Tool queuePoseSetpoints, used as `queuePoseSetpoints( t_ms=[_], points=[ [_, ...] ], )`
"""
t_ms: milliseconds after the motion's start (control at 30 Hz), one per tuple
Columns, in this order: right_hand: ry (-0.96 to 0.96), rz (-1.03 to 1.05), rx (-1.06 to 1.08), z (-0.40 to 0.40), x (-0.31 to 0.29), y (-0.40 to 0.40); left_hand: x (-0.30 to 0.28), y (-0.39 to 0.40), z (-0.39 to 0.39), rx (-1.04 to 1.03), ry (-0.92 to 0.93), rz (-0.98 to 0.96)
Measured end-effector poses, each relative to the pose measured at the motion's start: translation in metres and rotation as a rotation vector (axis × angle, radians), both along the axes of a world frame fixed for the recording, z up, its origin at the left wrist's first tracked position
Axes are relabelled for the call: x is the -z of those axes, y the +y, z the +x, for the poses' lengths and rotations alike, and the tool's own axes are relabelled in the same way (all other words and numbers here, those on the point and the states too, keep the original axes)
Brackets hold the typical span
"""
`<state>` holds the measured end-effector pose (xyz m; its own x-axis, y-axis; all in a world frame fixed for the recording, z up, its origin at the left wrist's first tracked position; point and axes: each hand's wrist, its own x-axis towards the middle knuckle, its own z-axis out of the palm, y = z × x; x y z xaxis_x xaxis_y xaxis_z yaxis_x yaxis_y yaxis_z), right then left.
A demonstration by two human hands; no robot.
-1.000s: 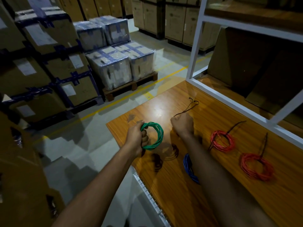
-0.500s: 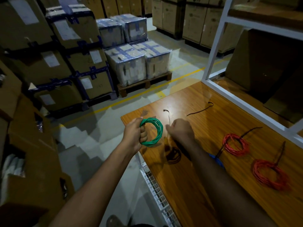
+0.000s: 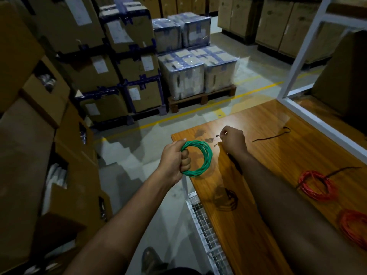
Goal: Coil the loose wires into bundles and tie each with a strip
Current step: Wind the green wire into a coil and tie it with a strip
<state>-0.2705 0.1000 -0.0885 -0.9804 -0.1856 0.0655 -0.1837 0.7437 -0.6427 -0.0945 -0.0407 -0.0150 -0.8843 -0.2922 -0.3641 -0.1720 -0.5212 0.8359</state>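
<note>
My left hand point(image 3: 174, 158) grips a green wire coil point(image 3: 200, 158) and holds it upright at the left edge of the wooden table point(image 3: 264, 120). My right hand point(image 3: 234, 140) hovers just right of the coil, fingers curled, pinching a thin dark tie strip point(image 3: 218, 136) whose tip pokes out near the knuckles. Another dark strip point(image 3: 272, 135) lies loose on the table further right. Two red coils, the nearer red coil point(image 3: 315, 186) with a dark strip and the right red coil point(image 3: 355, 227), lie on the table. A dark coil point(image 3: 227, 199) rests below my right forearm.
A white shelf frame point(image 3: 297, 56) stands at the table's far right. A wire mesh panel point(image 3: 206, 227) hangs beside the table's left edge. Stacked cardboard boxes point(image 3: 111, 56) and wrapped boxes on a pallet point(image 3: 198, 72) fill the floor to the left and behind.
My right hand picked one dark strip off the table and brought it left toward the green coil. The view has swung left; the blue coil is now hidden.
</note>
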Motion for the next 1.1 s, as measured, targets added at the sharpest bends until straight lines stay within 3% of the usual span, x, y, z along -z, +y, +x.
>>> queuePoseSetpoints(
  t_ms=[200,333,467,733,900,1100],
  points=[
    [-0.042,-0.606,0.182,0.016,-0.039,-0.015,-0.012,0.010,0.009,0.031,0.036,0.005],
    [-0.108,-0.777,0.243,0.021,-0.050,-0.024,-0.016,0.013,0.012,0.044,0.038,0.014],
    [-0.337,-0.907,0.145,0.026,-0.046,-0.028,-0.017,0.012,0.017,0.044,0.042,0.022],
    [-0.534,-0.992,0.028,0.051,-0.053,-0.027,-0.010,0.006,0.024,0.043,0.003,0.004],
    [-0.618,-0.917,-0.223,0.086,-0.067,-0.034,-0.002,0.003,0.022,0.064,-0.024,-0.082],
    [-0.609,-0.833,-0.265,0.106,-0.067,-0.031,0.010,0.003,0.026,0.141,-0.059,-0.109]
  ],
)
